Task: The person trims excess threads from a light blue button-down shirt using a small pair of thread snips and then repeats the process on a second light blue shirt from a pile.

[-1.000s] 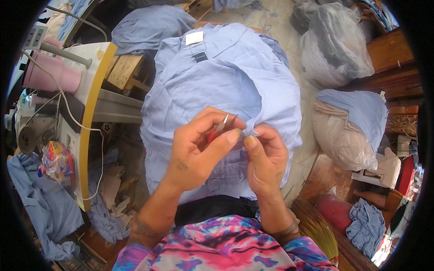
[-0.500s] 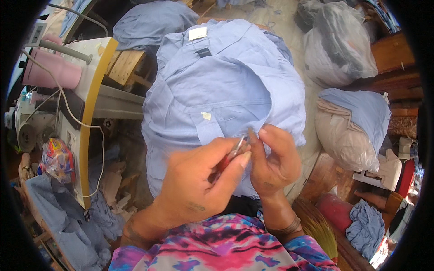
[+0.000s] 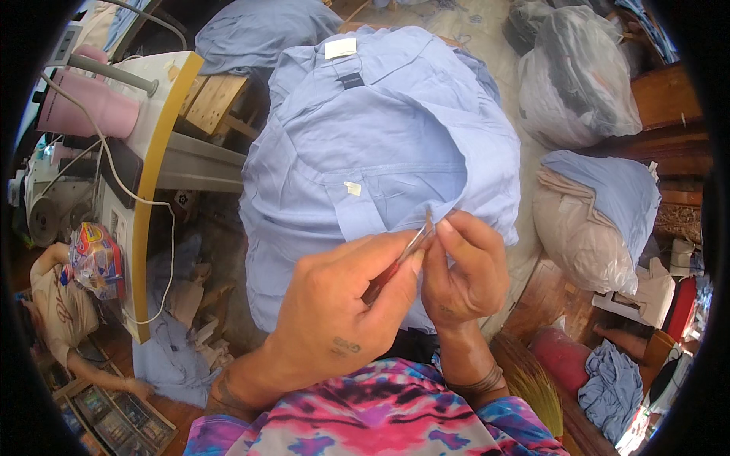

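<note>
A light blue shirt (image 3: 296,205) lies spread in front of me, its neck opening facing up, with a white tag (image 3: 341,49) at the far end. My left hand (image 3: 334,296) is closed around red-handled thread snips (image 3: 386,277). Their slender metal tips point up and right, at the shirt's edge beside my right fingers. With thumb and forefinger, my right hand (image 3: 464,273) pinches the edge of the blue shirt. The fingertips of both hands nearly meet there, and they partly hide the fabric between them.
On the left, a yellow-edged table (image 3: 163,137) carries a pink tumbler (image 3: 91,106), a cable and a plastic-wrapped package (image 3: 96,262). Another person (image 3: 65,311) is beyond it. Filled plastic bags (image 3: 578,83) stand at right, and more blue garments (image 3: 262,34) lie at the back.
The snips' metal tips have come up against the shirt's edge and show more clearly. At far left, the other person has come into view with an arm reaching out, and the blue cloth there has shifted.
</note>
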Available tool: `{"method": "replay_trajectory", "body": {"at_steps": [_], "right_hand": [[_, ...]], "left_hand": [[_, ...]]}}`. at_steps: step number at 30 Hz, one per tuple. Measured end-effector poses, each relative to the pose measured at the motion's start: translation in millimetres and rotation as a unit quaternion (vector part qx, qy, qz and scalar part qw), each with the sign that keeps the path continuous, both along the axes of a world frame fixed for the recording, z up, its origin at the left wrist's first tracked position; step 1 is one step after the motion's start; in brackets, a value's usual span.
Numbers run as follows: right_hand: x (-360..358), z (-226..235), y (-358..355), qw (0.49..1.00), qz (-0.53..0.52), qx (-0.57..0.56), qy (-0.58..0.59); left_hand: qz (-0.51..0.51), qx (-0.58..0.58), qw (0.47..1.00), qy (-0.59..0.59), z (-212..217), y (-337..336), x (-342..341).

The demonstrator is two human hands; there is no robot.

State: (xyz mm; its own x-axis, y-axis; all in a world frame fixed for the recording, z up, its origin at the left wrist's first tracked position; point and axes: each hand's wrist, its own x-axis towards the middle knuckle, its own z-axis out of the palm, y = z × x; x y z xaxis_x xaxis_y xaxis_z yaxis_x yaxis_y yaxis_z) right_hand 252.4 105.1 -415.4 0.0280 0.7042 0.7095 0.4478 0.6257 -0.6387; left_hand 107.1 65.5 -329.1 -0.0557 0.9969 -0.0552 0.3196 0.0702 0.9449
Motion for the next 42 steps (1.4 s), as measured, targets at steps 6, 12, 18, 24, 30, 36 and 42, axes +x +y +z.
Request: {"method": "replay_trajectory", "body": {"at_steps": [6,12,18,24,30,36,42], "right_hand": [[2,-2,-1,1.0,0.021,0.002,-0.004],[2,-5,-1,1.0,0.023,0.008,-0.002],[0,-7,-1,1.0,0.021,0.007,0.003],[-1,-8,-1,1.0,0.016,0.006,0.003],[-1,-9,-1,1.0,0.014,0.012,0.005],[0,-9,-3,1.0,0.023,0.012,0.0],[-1,-9,0,0.999,0.03,0.031,-0.008]], "left_hand": [[-0.009,-0.042,0.999,0.001,7,1,-3],[-0.015,-0.024,0.999,0.03,7,3,-4],[-0.022,-0.052,0.998,0.03,8,3,-6],[-0.024,-0.065,0.997,0.017,8,3,-7],[-0.029,-0.087,0.996,0.003,10,3,-9],[-0.044,-0.116,0.992,-0.016,11,4,-14],[-0.033,-0.121,0.992,-0.033,9,4,-14]]}}
